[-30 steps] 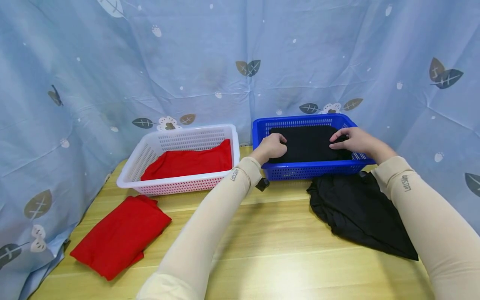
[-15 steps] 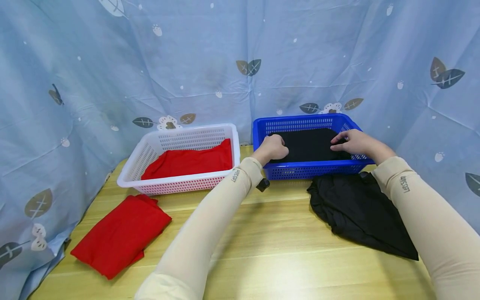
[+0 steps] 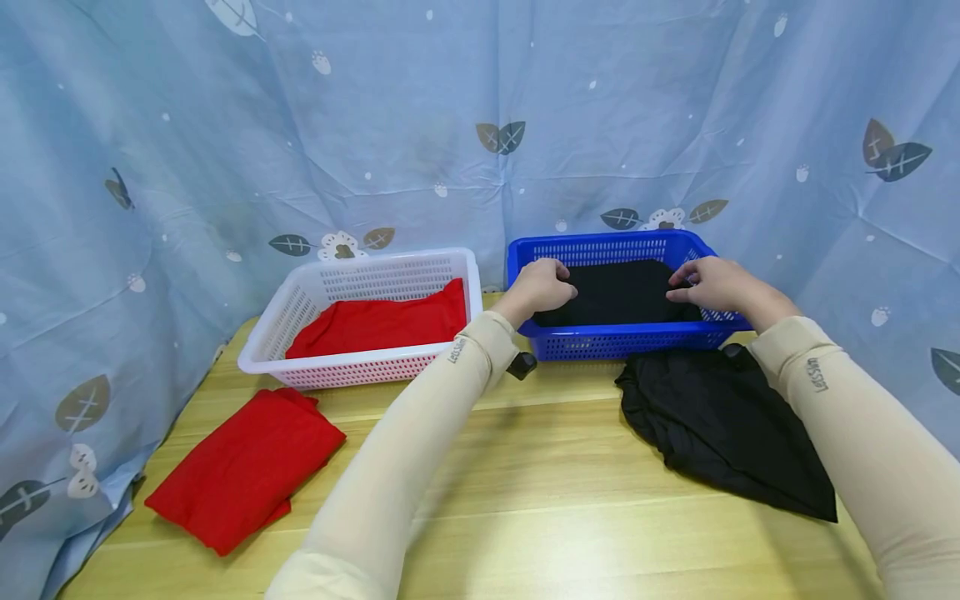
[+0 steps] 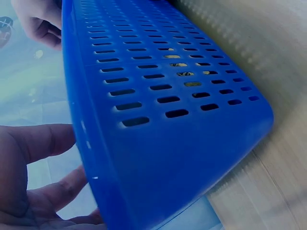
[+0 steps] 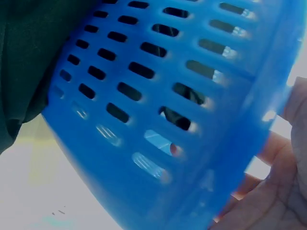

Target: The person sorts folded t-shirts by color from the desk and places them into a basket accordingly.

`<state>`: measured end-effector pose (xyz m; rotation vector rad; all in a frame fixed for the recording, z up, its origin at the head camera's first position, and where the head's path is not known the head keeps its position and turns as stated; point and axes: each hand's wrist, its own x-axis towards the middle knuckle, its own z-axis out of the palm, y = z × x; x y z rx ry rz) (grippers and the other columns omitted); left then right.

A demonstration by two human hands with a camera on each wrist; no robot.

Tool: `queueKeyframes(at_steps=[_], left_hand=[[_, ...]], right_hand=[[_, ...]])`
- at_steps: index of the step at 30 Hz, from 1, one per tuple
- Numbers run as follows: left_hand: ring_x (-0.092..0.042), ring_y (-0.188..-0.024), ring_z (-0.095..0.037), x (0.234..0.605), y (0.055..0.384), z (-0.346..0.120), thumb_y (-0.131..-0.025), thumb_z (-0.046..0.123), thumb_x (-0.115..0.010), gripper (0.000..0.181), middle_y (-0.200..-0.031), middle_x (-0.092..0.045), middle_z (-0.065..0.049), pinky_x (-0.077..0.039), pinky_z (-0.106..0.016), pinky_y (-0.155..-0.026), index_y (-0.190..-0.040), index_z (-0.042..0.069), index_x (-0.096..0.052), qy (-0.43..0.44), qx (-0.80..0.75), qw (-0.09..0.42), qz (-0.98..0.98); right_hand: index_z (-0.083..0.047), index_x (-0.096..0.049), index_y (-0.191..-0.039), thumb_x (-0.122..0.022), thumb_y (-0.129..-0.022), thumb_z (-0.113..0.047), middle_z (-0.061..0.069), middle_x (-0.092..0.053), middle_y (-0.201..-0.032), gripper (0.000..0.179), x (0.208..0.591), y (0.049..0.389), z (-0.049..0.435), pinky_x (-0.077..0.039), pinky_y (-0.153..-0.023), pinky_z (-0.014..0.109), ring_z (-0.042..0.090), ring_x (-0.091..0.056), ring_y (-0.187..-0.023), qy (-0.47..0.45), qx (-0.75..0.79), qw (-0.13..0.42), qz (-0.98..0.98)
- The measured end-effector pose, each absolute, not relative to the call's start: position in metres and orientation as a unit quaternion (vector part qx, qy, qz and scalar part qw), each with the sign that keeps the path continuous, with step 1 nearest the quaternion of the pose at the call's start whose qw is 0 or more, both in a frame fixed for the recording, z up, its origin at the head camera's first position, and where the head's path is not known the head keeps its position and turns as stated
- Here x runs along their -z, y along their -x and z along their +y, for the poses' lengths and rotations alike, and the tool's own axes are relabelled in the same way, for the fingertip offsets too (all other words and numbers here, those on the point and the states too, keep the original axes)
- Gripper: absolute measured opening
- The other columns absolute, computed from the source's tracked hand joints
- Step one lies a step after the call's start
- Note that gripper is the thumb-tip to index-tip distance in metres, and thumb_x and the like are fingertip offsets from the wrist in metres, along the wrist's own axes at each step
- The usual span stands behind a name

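A folded black cloth [image 3: 622, 292] lies inside the blue plastic basket [image 3: 630, 337]. Over the basket's left end is my left hand [image 3: 542, 286], fingers loosely bent, nothing between thumb and fingers. The left wrist view has this hand's thumb and fingers [image 4: 60, 189] spread apart, their tips behind the blue rim. My right hand [image 3: 720, 287] reaches over the basket's right end, thumb and fingers apart, tips beside the cloth's right edge. In the right wrist view the right hand [image 5: 278, 191] is partly hidden behind the basket wall.
A white basket [image 3: 360, 367] holding a red cloth [image 3: 382, 327] stands left of the blue one. Another folded red cloth [image 3: 247, 471] lies front left on the wooden table [image 3: 555, 483]. A crumpled black cloth [image 3: 727, 429] lies below my right wrist. A blue curtain [image 3: 420, 100] hangs behind.
The black cloth's far edge sits lower in the basket. My left hand has loosened from its curled pose at the cloth's left end and lifted slightly; my right hand has barely moved.
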<state>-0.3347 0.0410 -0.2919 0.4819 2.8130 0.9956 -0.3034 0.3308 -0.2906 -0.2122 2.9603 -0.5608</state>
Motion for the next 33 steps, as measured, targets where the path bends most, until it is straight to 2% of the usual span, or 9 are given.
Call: queueKeyframes(at_steps=[5,11,16,24,33], left_hand=[[-0.051,-0.15,-0.027,0.292,0.333,0.037,-0.104,0.021,-0.069,0.042,-0.158,-0.058,-0.008,-0.048,-0.043,-0.118,-0.144,0.009,-0.064,-0.175,-0.349,0.065,0.918],[-0.059,-0.138,-0.026,0.29,0.325,0.029,-0.104,0.023,-0.07,0.04,-0.149,-0.062,-0.012,-0.052,-0.046,-0.112,-0.143,0.016,-0.064,-0.203,-0.366,0.071,0.905],[-0.064,-0.129,-0.027,0.289,0.314,0.02,-0.104,0.023,-0.071,0.04,-0.14,-0.068,-0.014,-0.055,-0.047,-0.109,-0.143,0.017,-0.063,-0.234,-0.379,0.07,0.893],[-0.069,-0.109,-0.018,0.288,0.294,0.013,-0.105,0.021,-0.07,0.038,-0.123,-0.072,-0.007,-0.059,-0.034,-0.097,-0.143,0.019,-0.061,-0.286,-0.389,0.079,0.872],[-0.073,-0.107,-0.021,0.294,0.275,0.012,-0.105,0.019,-0.07,0.042,-0.117,-0.072,-0.004,-0.057,-0.028,-0.092,-0.146,0.018,-0.058,-0.333,-0.387,0.118,0.852]], right_hand=[[0.009,-0.06,-0.139,-0.062,-0.108,-0.024,0.042,-0.055,-0.138,0.045,0.286,0.299,0.33,-0.045,-0.105,0.074,0.059,-0.054,-0.126,0.082,0.18,0.045,0.979],[0.007,-0.056,-0.143,-0.063,-0.109,-0.028,0.042,-0.056,-0.138,0.049,0.28,0.286,0.334,-0.048,-0.1,0.073,0.058,-0.057,-0.123,0.099,0.182,0.034,0.978],[0.004,-0.049,-0.15,-0.061,-0.111,-0.033,0.042,-0.053,-0.143,0.055,0.275,0.266,0.341,-0.05,-0.098,0.072,0.059,-0.055,-0.128,0.098,0.206,0.034,0.973],[0.001,-0.038,-0.159,-0.059,-0.111,-0.037,0.042,-0.052,-0.145,0.064,0.269,0.227,0.349,-0.056,-0.093,0.068,0.062,-0.055,-0.128,0.091,0.213,0.027,0.972],[0.001,-0.036,-0.159,-0.064,-0.109,-0.034,0.042,-0.056,-0.139,0.067,0.27,0.19,0.355,-0.057,-0.09,0.07,0.064,-0.06,-0.122,0.091,0.198,0.008,0.976]])
